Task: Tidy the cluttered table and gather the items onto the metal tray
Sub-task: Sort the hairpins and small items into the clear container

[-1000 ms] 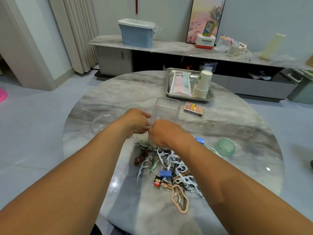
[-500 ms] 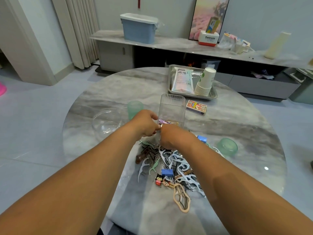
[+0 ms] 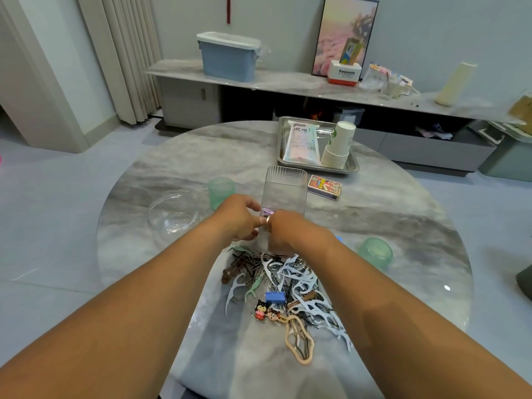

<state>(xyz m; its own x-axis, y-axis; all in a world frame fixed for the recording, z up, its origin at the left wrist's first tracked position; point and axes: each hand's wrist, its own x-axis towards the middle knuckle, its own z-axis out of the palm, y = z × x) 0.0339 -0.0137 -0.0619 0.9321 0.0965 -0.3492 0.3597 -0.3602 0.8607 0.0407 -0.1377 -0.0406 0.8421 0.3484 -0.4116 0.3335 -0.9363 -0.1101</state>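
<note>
Ribbed clear plastic container [image 3: 285,194] stands upright just beyond both hands, where left hand [image 3: 240,218] and right hand [image 3: 290,230] pinch a small lilac clip [image 3: 267,211] between them; farther beyond, the metal tray [image 3: 352,168] holds stacked paper cups [image 3: 338,146].

Left hand [image 3: 239,218] and right hand [image 3: 290,230] meet, fingers curled, forearms outstretched

glossy grey marble-look desk [image 3: 374,226], shiny metal tray [image 3: 313,167] upper centre, ribbed clear plastic container [image 3: 285,191], clear smooth bowl [image 3: 172,216] left, translucent green plastic cups [image 3: 375,256], stacked paper cups [image 3: 338,146], matt plastic floss picks [image 3: 302,280]
</note>
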